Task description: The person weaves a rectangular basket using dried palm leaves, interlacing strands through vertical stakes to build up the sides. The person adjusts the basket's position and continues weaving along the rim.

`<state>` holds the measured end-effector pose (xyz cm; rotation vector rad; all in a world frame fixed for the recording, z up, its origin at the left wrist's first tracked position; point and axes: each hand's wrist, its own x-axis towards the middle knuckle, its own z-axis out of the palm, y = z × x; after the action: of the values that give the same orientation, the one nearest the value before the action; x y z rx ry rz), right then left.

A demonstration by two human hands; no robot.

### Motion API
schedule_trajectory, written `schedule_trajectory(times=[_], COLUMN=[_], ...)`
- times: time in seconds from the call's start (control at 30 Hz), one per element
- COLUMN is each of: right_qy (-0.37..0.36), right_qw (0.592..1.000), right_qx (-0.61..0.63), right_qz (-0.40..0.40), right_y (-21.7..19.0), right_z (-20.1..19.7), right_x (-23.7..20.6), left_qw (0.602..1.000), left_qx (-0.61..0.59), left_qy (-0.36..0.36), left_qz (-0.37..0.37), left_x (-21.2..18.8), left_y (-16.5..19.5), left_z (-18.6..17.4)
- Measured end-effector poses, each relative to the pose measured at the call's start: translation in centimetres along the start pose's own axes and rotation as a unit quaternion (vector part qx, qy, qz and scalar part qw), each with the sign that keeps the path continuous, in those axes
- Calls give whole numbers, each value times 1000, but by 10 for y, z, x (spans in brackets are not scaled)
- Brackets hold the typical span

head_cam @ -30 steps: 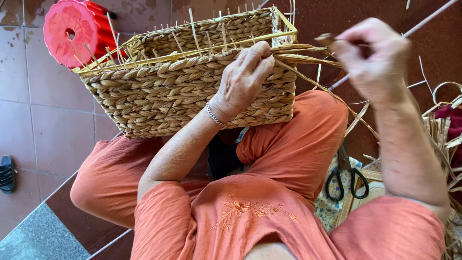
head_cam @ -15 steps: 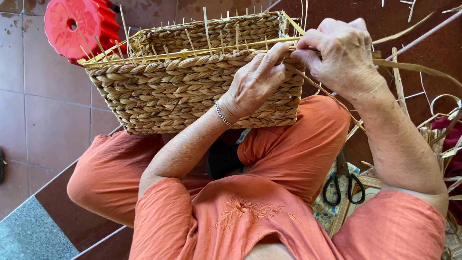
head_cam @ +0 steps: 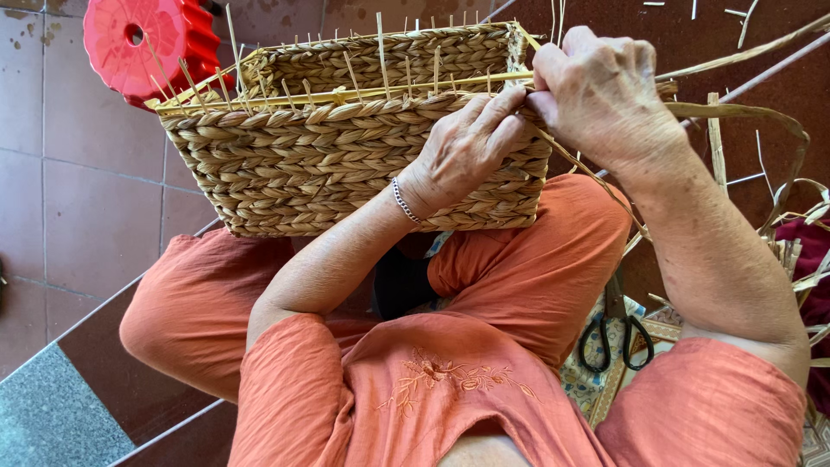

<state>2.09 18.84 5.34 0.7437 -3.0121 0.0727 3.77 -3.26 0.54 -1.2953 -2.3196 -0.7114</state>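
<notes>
Basket (head_cam: 346, 164): rectangular woven one, resting on the person's lap against the orange trousers, thin stakes poking up along the rim.
Left hand (head_cam: 462, 151): fingers pressed together on the front wall near the top right corner, fingertips at the rim.
Right hand (head_cam: 601, 91): curled tight at that same corner, pinching a flat straw strand (head_cam: 743, 111) that loops off to the right.
Scissors (head_cam: 616, 333): black handles, lying on a patterned mat by the right knee.
Stool (head_cam: 151, 43): red plastic, on the tiled floor just behind the basket.
</notes>
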Motion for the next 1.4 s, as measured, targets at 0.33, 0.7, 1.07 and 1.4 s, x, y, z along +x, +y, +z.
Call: schedule_trajectory(times=[0.33, 0.7, 1.07, 1.4], right_qy=[-66, 219, 42, 159], right_qw=[894, 974, 987, 958], right_qx=[401, -32, 143, -220], right_qz=[189, -50, 62, 95], right_y=[17, -16, 0, 51], right_z=[-11, 9, -36, -19], right_x=[-10, -47, -92, -94], left_qw=[985, 913, 901, 920], left_qx=[-2, -137, -298, -271], left_qy=[-60, -260, -177, -152], left_qz=[-164, -282, -260, -239], left_x=[47, 80, 70, 72], left_y=[-31, -66, -85, -86], left_z=[31, -6, 16, 21])
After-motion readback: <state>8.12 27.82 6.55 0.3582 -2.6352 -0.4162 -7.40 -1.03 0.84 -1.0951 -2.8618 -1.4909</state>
